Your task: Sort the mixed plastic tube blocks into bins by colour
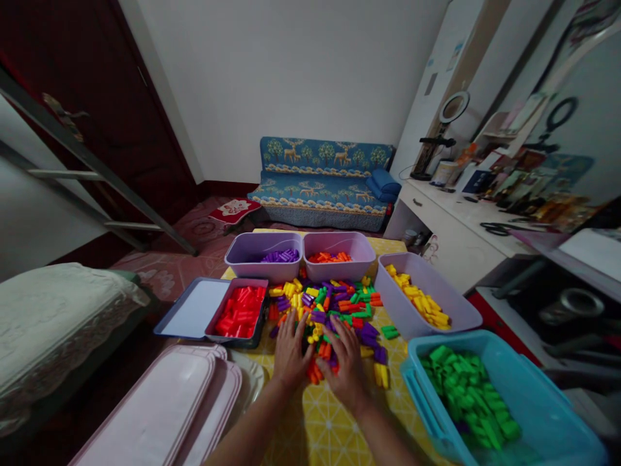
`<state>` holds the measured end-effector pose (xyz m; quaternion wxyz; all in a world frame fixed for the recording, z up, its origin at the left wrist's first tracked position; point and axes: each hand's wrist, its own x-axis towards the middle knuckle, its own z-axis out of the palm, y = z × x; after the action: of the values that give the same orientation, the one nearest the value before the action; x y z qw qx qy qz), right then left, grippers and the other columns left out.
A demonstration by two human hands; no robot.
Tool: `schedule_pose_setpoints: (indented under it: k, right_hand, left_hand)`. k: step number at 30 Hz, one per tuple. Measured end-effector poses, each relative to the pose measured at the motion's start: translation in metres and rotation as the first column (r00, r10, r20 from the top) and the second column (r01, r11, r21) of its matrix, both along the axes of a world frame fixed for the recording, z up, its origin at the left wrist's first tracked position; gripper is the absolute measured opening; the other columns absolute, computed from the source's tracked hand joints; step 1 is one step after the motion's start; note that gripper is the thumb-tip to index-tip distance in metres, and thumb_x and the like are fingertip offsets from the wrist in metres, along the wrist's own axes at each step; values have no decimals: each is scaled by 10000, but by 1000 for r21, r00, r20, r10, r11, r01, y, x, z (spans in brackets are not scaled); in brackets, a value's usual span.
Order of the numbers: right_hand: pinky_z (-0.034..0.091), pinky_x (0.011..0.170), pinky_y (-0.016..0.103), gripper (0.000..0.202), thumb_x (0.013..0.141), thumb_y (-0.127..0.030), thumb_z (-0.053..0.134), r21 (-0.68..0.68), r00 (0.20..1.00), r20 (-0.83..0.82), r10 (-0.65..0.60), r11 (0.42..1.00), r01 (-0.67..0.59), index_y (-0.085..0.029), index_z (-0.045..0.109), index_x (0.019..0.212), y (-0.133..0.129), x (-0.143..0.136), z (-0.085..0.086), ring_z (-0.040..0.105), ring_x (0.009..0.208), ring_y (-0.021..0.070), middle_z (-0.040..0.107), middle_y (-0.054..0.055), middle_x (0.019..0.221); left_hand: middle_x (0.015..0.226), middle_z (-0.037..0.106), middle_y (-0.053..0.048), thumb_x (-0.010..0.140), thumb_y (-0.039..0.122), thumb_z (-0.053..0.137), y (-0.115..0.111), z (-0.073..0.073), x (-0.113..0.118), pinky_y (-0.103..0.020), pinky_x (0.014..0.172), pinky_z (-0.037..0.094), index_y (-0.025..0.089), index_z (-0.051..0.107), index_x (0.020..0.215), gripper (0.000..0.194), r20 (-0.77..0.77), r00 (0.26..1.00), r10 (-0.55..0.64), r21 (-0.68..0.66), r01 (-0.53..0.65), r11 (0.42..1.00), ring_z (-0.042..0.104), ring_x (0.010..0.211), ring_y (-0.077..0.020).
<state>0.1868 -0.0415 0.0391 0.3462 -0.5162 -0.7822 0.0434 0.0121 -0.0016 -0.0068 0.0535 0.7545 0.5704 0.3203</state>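
Both hands rest on a mixed pile of coloured plastic pieces [334, 301] on a yellow patterned table. My left hand [292, 349] lies at the pile's near left side, fingers spread, holding nothing visible. At the near right side, my right hand [345, 364] also has its fingers apart and touches the pieces. Behind the pile, one lilac bin [240, 259] has purple pieces and another [363, 257] orange ones. Red pieces [241, 310] fill a lidded box on the left. On the right are yellow pieces [422, 301] in a lilac bin and green pieces [468, 395] in a blue tub.
Pink lids [155, 401] are stacked at the near left, beside a clear lid [248, 382]. The yellow tablecloth [323, 427] shows between my forearms. Beyond the table stand a blue sofa [320, 188] and a white dresser [451, 217].
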Motion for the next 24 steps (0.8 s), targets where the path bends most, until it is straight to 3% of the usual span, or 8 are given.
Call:
schedule_pose_setpoints:
  k: [2,4,7,10,13,16,18,24]
  right_hand:
    - [284,1158,551,632,852,-372,615,-67,986,140,94,994,-85,-310,418,1450,-21,3,-8,330,1431,282,384,69,1546]
    - [257,1162,583,552,858,-316,609,-106,970,225,91,992,-69,-357,486,1395,-26,7,-15,348,1422,284,408,38,1534]
    - [246,1121,672,419,866,-176,547,-94,967,246,-72,991,98,-368,630,1229,-6,16,-24,354,1414,326,473,39,1488]
    - [274,1088,703,412,862,-95,474,-23,948,192,-254,964,264,-286,666,1172,16,20,-31,326,1421,358,501,105,1453]
    - [323,1111,634,404,896,-119,436,41,958,105,-267,964,264,-234,615,1240,16,14,-39,386,1384,322,528,128,1408]
    - [429,1092,492,409,913,-160,441,14,994,58,-88,996,87,-265,564,1289,1,4,-50,506,1273,258,592,85,1299]
    - [473,1061,436,409,914,-173,438,-20,998,33,-45,999,46,-272,545,1296,-2,-2,-57,531,1241,238,579,79,1284]
    - [452,1068,423,528,882,-118,385,-11,968,68,-243,970,244,-195,434,1402,29,-2,-60,464,1311,247,455,134,1414]
  left_hand:
    - [1545,367,-106,797,220,594,-1,1,1,-525,1124,341,272,420,1451,679,10,1000,12,-9,-12,1000,336,1420,-311]
    - [1507,416,-109,798,222,596,-2,3,1,-514,1120,352,260,483,1400,614,21,1000,12,-5,-12,1000,378,1391,-305]
    - [1450,465,-124,818,257,597,-3,6,1,-508,1101,375,233,532,1338,525,48,999,17,0,-17,1000,422,1346,-305]
    - [1397,502,-134,820,289,608,-4,5,1,-508,1075,395,219,548,1299,488,70,997,37,3,-37,999,464,1291,-309]
    - [1371,517,-139,815,305,613,-3,2,1,-503,1065,401,204,540,1292,492,82,995,55,9,-56,998,480,1266,-307]
    - [1389,505,-142,805,292,615,-2,0,2,-489,1079,389,188,514,1324,539,70,996,60,9,-61,998,465,1283,-302]
    - [1401,499,-145,800,278,616,-1,-1,1,-486,1089,378,181,504,1340,560,56,997,62,9,-62,998,453,1298,-302]
    - [1399,504,-144,802,289,628,-2,-3,1,-498,1082,385,196,527,1297,514,76,995,59,13,-60,998,459,1297,-308]
